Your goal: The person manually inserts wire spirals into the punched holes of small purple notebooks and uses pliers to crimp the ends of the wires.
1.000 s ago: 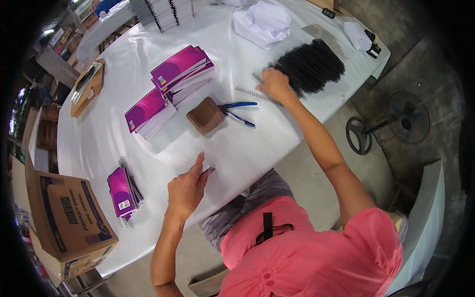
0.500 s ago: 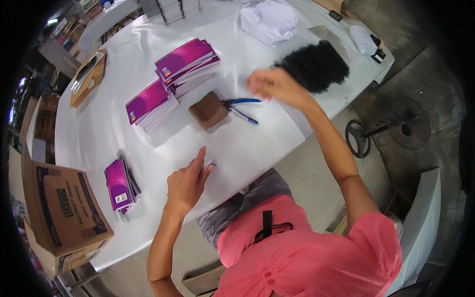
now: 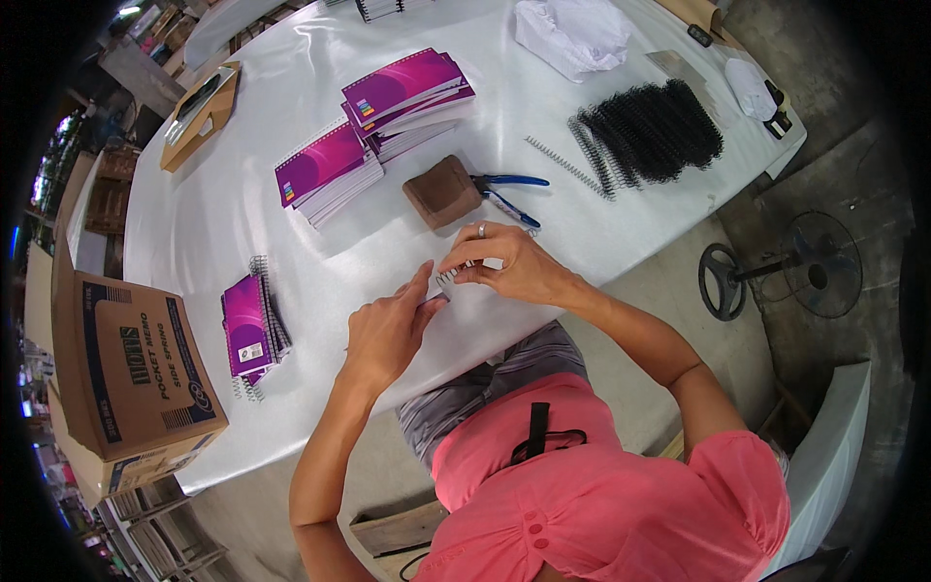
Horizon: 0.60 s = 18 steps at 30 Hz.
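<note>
My left hand point(image 3: 380, 335) is closed on a thin memo pad point(image 3: 442, 298) near the table's front edge; most of the pad is hidden under the hand. Between the fingers of my right hand point(image 3: 514, 267) is a dark spiral binding coil point(image 3: 445, 277), its end right at the pad's edge. Beyond both hands lie blue-handled pliers point(image 3: 516, 180), their head against a brown block point(image 3: 441, 192). Farther right is a heap of black coils point(image 3: 650, 134), with one loose coil point(image 3: 567, 167) apart from it.
Purple-covered memo pads are stacked in two overlapping piles point(image 3: 405, 82) point(image 3: 325, 165). Coil-bound pads point(image 3: 248, 325) stand at the left beside a cardboard box point(image 3: 145, 364). A white plastic bag point(image 3: 572, 37) lies at the back. A fan point(image 3: 819, 264) is on the floor at right.
My right hand has come from beside the coil heap toward my left hand, now holding a coil at the pad. A loose coil shows clearly beside the heap. The view has shifted slightly.
</note>
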### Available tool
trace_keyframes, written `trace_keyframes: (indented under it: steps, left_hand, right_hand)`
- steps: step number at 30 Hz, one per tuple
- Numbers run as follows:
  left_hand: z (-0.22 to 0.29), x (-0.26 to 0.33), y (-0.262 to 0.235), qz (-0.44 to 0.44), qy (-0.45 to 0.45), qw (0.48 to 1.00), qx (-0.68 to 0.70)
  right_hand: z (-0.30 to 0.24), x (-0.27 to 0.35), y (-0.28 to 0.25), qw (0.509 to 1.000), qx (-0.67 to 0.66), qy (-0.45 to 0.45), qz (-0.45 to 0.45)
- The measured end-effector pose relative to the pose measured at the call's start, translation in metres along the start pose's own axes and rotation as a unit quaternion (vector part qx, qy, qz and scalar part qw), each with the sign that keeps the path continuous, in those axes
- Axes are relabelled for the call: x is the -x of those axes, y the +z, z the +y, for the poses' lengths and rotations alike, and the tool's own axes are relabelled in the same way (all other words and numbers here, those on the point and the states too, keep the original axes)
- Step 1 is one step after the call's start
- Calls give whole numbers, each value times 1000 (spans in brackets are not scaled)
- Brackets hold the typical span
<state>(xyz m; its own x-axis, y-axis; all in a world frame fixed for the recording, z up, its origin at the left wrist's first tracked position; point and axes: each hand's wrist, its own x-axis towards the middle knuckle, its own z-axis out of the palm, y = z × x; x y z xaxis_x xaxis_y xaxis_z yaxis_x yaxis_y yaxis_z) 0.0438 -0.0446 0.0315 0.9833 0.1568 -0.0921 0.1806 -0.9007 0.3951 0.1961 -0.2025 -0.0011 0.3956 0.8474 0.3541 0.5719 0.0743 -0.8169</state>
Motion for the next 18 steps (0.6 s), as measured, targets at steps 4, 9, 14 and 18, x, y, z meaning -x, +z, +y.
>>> trace_keyframes:
  steps: [4,9,14,18]
  left_hand:
    - [1,-1,0,-6,-3,1000,-4]
    - [1,-1,-2,-21,-5,1000,-8]
    - [-4,1,2,14,12,1000,-5]
    - [5,2,-4,39,12,999,25]
  right_hand:
    - [3,1,2,1000,4,1,15]
    - [2,0,-2,997,-51,3,-56]
    - [-20,-12,-16,952,18,178,-247]
    - [-18,-5,-12,978,156,0,-140]
